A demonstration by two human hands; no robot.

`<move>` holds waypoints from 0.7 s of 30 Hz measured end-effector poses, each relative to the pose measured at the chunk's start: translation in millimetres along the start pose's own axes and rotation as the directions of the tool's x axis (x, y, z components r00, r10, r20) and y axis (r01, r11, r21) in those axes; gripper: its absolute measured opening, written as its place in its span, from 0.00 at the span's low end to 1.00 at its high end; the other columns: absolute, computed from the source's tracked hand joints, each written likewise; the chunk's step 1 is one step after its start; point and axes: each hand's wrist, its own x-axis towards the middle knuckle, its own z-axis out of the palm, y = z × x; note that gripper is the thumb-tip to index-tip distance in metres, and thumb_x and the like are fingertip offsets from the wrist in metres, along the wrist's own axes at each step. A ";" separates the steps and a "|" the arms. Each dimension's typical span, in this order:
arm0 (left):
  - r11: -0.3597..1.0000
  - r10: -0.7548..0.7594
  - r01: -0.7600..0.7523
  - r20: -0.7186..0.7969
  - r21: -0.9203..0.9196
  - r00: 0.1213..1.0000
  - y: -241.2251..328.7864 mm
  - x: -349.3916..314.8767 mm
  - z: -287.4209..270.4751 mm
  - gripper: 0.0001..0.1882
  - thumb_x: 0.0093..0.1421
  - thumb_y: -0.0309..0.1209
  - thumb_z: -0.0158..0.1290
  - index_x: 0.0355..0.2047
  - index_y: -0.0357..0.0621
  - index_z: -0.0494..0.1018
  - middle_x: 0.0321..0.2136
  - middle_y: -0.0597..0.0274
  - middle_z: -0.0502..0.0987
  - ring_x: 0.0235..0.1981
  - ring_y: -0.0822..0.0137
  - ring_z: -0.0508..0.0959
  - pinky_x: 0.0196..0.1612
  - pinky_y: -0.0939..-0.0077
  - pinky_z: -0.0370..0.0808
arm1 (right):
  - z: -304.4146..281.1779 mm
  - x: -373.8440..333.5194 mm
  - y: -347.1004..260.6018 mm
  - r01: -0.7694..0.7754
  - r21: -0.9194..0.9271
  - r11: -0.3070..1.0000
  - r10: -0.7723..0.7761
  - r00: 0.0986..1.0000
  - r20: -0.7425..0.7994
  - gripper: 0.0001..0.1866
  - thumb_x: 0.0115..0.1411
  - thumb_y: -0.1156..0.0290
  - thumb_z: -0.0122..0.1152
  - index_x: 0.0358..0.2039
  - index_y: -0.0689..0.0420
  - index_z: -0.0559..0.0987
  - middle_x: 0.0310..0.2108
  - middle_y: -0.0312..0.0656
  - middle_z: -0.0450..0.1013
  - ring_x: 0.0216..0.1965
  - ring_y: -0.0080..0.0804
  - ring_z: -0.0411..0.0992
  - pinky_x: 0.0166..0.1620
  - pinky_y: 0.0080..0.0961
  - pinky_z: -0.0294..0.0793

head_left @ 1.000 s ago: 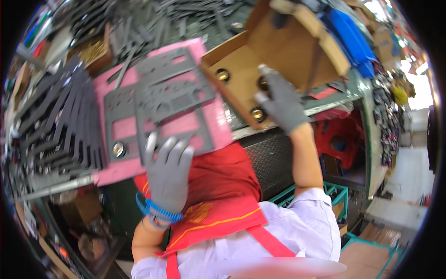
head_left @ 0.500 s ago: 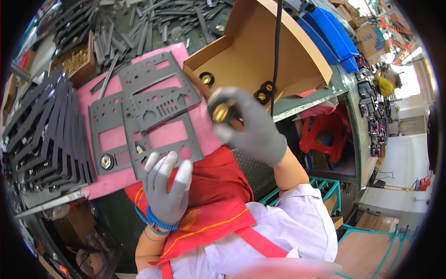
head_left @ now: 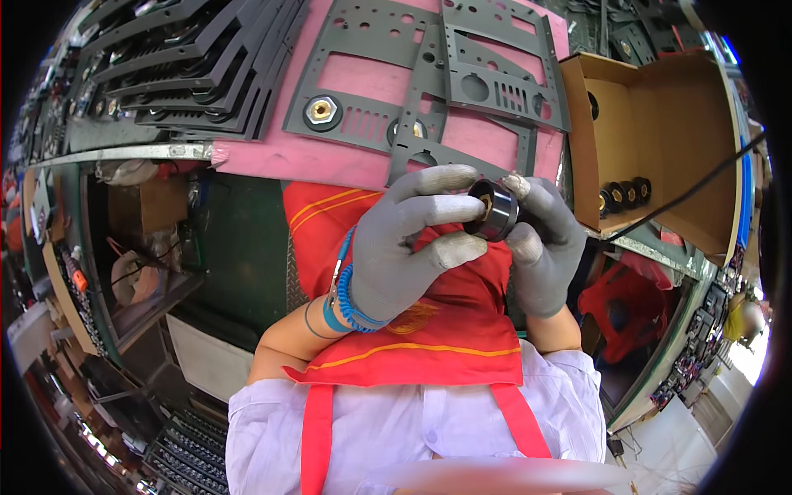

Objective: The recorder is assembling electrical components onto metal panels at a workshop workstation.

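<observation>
A short round black socket with a brass-coloured centre (head_left: pixel 492 209) is pinched between the fingertips of both grey-gloved hands, tilted, its open face turned leftward, above the red apron.

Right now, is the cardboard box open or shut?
Open: the cardboard box has no lid over it, and black round parts show inside.

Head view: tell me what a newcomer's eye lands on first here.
At the centre, two grey-gloved hands meet over a red apron: the left hand and right hand both grip a round black connector with a brass centre. Just above lie grey perforated metal panels on a pink mat. To the right, an open cardboard box holds more black connectors.
</observation>
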 end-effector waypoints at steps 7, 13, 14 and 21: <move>0.993 -0.030 0.034 0.038 -0.114 0.999 -2.3 -8.4 -4.2 0.18 0.47 0.19 0.62 0.40 0.37 0.74 0.48 0.46 0.73 0.46 0.59 0.76 0.48 0.70 0.73 | 7.0 -2.5 0.2 0.313 -0.333 0.889 -0.304 0.949 0.079 0.19 0.54 0.75 0.62 0.47 0.65 0.75 0.40 0.48 0.70 0.37 0.32 0.70 0.40 0.22 0.69; 0.988 -0.042 0.048 0.041 -0.146 0.998 -5.3 -18.6 -11.6 0.19 0.46 0.21 0.64 0.41 0.37 0.74 0.46 0.47 0.74 0.43 0.57 0.78 0.46 0.69 0.74 | 12.8 -8.2 4.0 0.405 -0.340 0.848 -0.375 0.914 0.155 0.16 0.56 0.77 0.59 0.46 0.66 0.74 0.40 0.49 0.70 0.38 0.32 0.71 0.41 0.23 0.70; 1.000 0.003 -0.003 0.068 -0.004 0.998 -5.0 -18.3 -12.8 0.20 0.46 0.23 0.64 0.41 0.38 0.74 0.45 0.47 0.74 0.43 0.56 0.78 0.45 0.69 0.74 | 15.7 -8.4 3.0 0.443 -0.324 0.836 -0.411 0.896 0.167 0.16 0.56 0.77 0.59 0.46 0.66 0.74 0.40 0.49 0.70 0.38 0.32 0.71 0.41 0.23 0.70; 0.794 0.294 -0.326 0.145 0.513 0.945 7.2 -5.0 -13.1 0.21 0.46 0.27 0.64 0.42 0.47 0.75 0.40 0.50 0.75 0.36 0.52 0.76 0.36 0.64 0.75 | 23.2 -1.2 -13.4 -0.392 0.416 0.821 0.414 0.909 0.039 0.15 0.64 0.72 0.45 0.48 0.64 0.71 0.42 0.39 0.71 0.43 0.23 0.69 0.49 0.22 0.68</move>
